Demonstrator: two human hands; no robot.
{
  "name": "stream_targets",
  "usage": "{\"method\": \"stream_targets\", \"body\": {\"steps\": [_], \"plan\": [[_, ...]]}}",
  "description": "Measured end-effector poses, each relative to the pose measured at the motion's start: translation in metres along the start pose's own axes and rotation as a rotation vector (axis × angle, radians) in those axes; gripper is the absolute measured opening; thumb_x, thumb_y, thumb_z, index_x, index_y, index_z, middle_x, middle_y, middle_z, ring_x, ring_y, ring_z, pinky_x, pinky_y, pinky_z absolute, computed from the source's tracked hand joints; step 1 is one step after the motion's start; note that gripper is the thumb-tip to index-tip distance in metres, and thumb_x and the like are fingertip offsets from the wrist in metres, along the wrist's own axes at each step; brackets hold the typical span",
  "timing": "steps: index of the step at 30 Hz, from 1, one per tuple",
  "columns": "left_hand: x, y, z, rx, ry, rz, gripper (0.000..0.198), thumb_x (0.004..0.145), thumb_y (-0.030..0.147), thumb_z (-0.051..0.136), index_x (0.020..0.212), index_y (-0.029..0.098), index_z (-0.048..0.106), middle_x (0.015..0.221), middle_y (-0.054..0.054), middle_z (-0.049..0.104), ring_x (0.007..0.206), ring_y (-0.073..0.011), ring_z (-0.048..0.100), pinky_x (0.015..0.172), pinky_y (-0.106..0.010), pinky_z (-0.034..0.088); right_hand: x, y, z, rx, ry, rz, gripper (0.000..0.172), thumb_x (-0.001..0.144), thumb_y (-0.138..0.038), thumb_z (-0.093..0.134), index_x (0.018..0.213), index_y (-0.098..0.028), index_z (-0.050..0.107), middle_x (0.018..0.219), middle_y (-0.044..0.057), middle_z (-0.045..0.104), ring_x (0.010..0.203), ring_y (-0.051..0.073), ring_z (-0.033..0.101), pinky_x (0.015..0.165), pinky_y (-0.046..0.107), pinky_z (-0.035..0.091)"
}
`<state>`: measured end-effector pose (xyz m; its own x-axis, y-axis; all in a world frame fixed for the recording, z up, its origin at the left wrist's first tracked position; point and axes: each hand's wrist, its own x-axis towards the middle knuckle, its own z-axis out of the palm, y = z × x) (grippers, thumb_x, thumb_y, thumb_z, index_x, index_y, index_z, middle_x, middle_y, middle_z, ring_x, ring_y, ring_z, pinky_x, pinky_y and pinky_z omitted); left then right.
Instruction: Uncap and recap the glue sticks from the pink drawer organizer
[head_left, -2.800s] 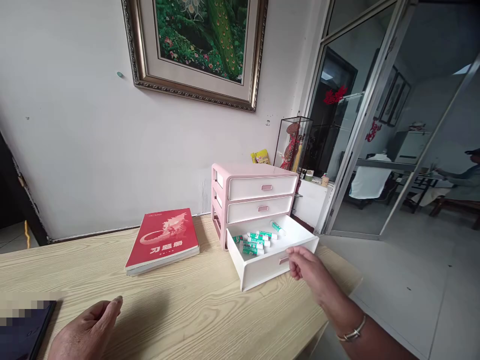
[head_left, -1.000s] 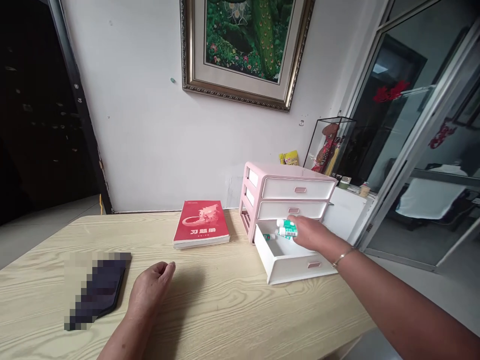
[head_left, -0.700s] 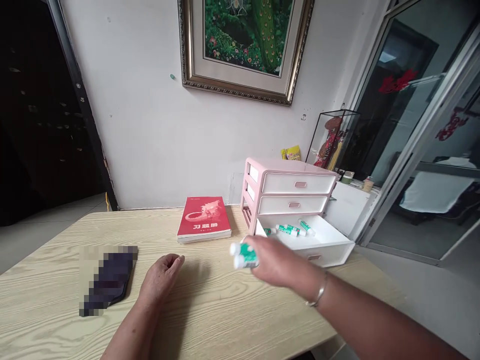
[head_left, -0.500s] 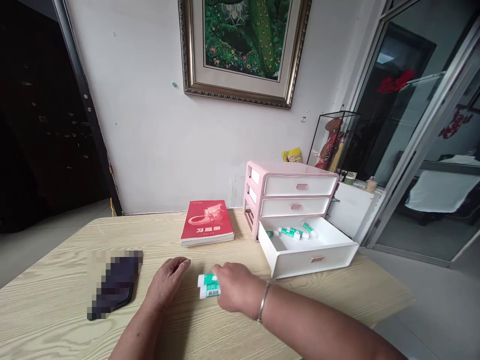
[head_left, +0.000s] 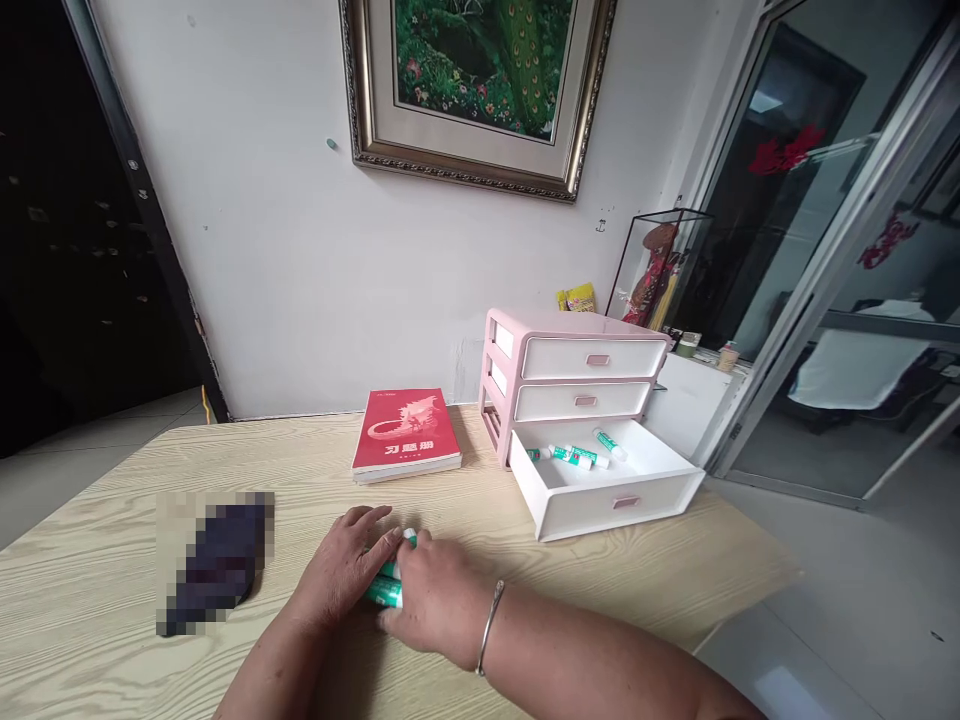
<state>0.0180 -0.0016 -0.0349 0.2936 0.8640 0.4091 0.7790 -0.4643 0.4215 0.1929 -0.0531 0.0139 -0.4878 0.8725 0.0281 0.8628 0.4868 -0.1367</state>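
Close to the table's near edge, several green-and-white glue sticks (head_left: 385, 592) lie bunched between my two hands, partly covered by them. My right hand (head_left: 441, 598), with a silver bangle at the wrist, wraps its fingers round their right side. From the left, my left hand (head_left: 343, 562) closes on their other ends, its thumb against them. More glue sticks (head_left: 570, 457) lie loose in the pulled-out bottom drawer (head_left: 600, 510) of a pink and white drawer unit (head_left: 574, 325), up and to the right of my hands.
A thick red book (head_left: 405, 435) lies beyond my hands, near the wall. Left of my left hand is a dark pixelated object (head_left: 221, 560) on the wooden table (head_left: 315, 690). Behind the unit stand a yellow packet (head_left: 577, 297) and a glass case (head_left: 652, 270).
My right hand has moved left with the glue sticks, up against my left hand. The left hand's fingers have come onto them. The whole view has shifted slightly.
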Motion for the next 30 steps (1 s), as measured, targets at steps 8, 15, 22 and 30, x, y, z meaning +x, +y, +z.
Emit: {"method": "stream_targets", "body": {"steps": [8, 15, 22, 30], "plan": [[0.0, 0.02, 0.0, 0.048, -0.131, 0.123, 0.039, 0.099, 0.042, 0.039, 0.117, 0.028, 0.071, 0.127, -0.009, 0.068, 0.12, -0.0274, 0.056, 0.104, -0.049, 0.044, -0.014, 0.006, 0.025, 0.004, 0.165, 0.006, 0.079, 0.085, -0.068, 0.05, 0.133, -0.006, 0.054, 0.112, 0.024, 0.064, 0.099, 0.037, 0.06, 0.083, 0.054, 0.05], [-0.002, 0.026, 0.007, 0.092, -0.167, -0.09, 0.049, 0.091, 0.055, 0.05, 0.13, 0.031, 0.067, 0.132, -0.01, 0.064, 0.128, -0.0325, 0.052, 0.105, -0.05, 0.041, -0.029, 0.11, -0.034, -0.011, 0.19, 0.111, 0.037, 0.094, -0.049, 0.05, 0.112, -0.021, 0.066, 0.111, 0.012, 0.069, 0.106, 0.028, 0.061, 0.091, 0.038, 0.046], [0.0, 0.027, 0.007, 0.071, -0.212, -0.126, 0.05, 0.089, 0.055, 0.051, 0.13, 0.03, 0.067, 0.135, -0.011, 0.062, 0.129, -0.0337, 0.051, 0.107, -0.051, 0.038, -0.023, 0.249, -0.126, -0.136, -0.023, 0.663, 0.029, 0.088, -0.033, 0.058, 0.108, -0.017, 0.073, 0.11, 0.016, 0.072, 0.109, 0.03, 0.064, 0.081, 0.032, 0.046], [-0.002, 0.015, 0.014, 0.019, -0.194, -0.099, 0.051, 0.091, 0.058, 0.05, 0.136, 0.037, 0.062, 0.139, -0.01, 0.059, 0.131, -0.0339, 0.049, 0.107, -0.053, 0.038, -0.006, 0.293, -0.117, -0.119, -0.264, 0.75, 0.039, 0.08, -0.037, 0.071, 0.112, -0.017, 0.069, 0.109, 0.015, 0.07, 0.099, 0.032, 0.067, 0.08, 0.041, 0.051]]}}
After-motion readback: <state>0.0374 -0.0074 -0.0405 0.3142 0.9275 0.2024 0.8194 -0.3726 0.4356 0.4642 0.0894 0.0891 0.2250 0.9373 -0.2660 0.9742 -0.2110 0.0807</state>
